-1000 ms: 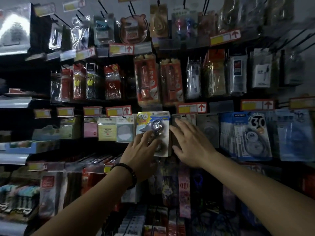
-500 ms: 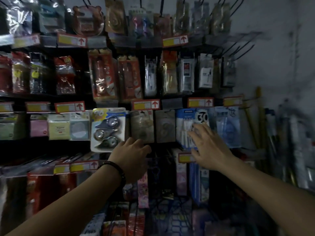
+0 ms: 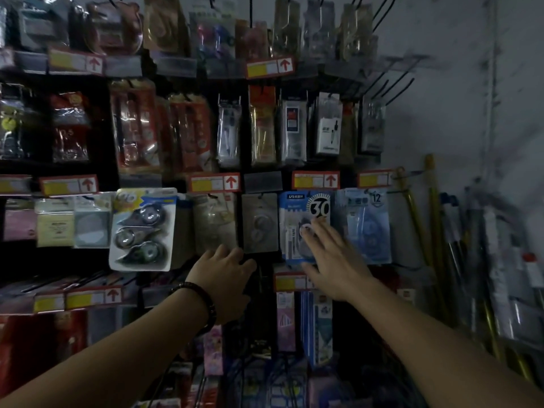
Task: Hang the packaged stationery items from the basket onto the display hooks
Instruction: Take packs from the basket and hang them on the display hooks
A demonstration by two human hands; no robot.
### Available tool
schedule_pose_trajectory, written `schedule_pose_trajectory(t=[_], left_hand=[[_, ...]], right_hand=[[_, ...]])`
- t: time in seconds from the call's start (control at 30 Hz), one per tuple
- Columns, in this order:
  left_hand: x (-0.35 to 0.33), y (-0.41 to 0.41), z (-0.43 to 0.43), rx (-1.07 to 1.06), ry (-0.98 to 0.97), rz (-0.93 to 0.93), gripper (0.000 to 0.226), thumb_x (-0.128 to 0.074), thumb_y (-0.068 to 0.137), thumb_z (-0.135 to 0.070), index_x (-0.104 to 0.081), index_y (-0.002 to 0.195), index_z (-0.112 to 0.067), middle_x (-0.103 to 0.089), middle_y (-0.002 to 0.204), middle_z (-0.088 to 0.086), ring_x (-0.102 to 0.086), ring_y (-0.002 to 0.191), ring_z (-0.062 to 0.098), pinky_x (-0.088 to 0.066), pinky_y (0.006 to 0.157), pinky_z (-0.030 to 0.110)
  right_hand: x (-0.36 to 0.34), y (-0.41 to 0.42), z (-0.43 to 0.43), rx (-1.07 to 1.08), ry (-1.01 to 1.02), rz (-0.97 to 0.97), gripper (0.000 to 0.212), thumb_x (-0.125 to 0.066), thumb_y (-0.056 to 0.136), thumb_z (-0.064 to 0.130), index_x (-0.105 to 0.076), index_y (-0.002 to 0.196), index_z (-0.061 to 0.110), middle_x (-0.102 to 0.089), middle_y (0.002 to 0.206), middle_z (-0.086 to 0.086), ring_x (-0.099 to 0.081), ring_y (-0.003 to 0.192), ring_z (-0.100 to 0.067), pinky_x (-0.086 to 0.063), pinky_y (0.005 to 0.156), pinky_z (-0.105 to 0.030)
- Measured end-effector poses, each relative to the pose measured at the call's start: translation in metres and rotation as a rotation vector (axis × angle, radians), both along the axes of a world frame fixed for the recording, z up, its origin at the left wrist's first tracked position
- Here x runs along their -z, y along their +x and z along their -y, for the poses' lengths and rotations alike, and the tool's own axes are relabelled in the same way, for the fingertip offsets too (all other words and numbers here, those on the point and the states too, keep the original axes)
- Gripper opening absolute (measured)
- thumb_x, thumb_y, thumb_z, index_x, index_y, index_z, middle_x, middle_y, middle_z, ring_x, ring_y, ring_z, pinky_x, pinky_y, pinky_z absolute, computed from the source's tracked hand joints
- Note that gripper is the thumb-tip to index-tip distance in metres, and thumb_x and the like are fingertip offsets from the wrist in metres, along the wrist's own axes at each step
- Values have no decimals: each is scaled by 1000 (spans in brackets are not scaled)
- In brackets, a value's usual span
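Note:
A white blister pack of three correction tapes (image 3: 142, 229) hangs on a hook at centre left of the dim display wall. My left hand (image 3: 225, 278), with a dark bead bracelet on the wrist, hovers below the grey packs to its right, fingers loosely curled and holding nothing. My right hand (image 3: 332, 254) reaches with straight fingers onto the blue pack marked 30 (image 3: 304, 222), fingertips touching its front. A pale blue pack marked 12 (image 3: 365, 225) hangs just right of it. The basket is not in view.
Rows of hooks carry packaged stationery with red-and-yellow price tags (image 3: 213, 183) above and below. Bare hooks (image 3: 394, 86) stick out at upper right. Yellow poles (image 3: 432, 231) and wrapped goods lean against the grey wall at right.
My view swung right along the display. My left hand let go of the three-tape pack, which now hangs alone. My right hand moved right onto the blue pack marked 30.

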State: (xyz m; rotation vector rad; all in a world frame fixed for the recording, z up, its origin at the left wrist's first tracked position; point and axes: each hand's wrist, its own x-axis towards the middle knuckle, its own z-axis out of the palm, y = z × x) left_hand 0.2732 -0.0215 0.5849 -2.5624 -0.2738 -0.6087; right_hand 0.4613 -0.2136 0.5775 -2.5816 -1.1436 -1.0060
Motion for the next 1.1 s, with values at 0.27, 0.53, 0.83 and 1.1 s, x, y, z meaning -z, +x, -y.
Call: schedule_pose_trajectory(t=[0.27, 0.53, 0.83, 1.1], left_hand=[[3, 16, 4, -13, 17, -27, 61, -53, 95, -60, -39, 148, -35, -44, 147, 0, -44, 134, 29, -43, 107, 44], [0, 26, 17, -1, 17, -42, 63, -52, 96, -61, -37, 151, -33, -42, 150, 2, -43, 135, 30, -43, 110, 45], [-1, 20, 31, 46, -7, -27, 64, -52, 97, -62, -35, 152, -35, -39, 151, 0, -41, 137, 29, -42, 110, 44], [11, 13, 28, 49, -25, -45, 62, -50, 96, -63, -37, 150, -36, -39, 152, -1, -41, 136, 29, -43, 108, 44]], right_hand=[[-14, 17, -19, 34, -21, -103, 79, -32, 106, 61, 0, 167, 23, 20, 173, 1, 13, 160, -22, -19, 124, -56], [-13, 11, -15, -5, -27, -167, 72, -33, 110, 46, 5, 166, 24, 24, 172, 3, 10, 161, -23, -17, 126, -55], [-6, -10, 59, 35, 154, 80, 48, -49, 103, 39, -42, 145, 17, -34, 153, -10, -33, 141, -32, -41, 110, -48], [-5, 11, 79, 185, 182, -108, 90, -51, 101, 56, 1, 166, 21, 13, 173, -6, 3, 158, -33, -28, 124, -53]])
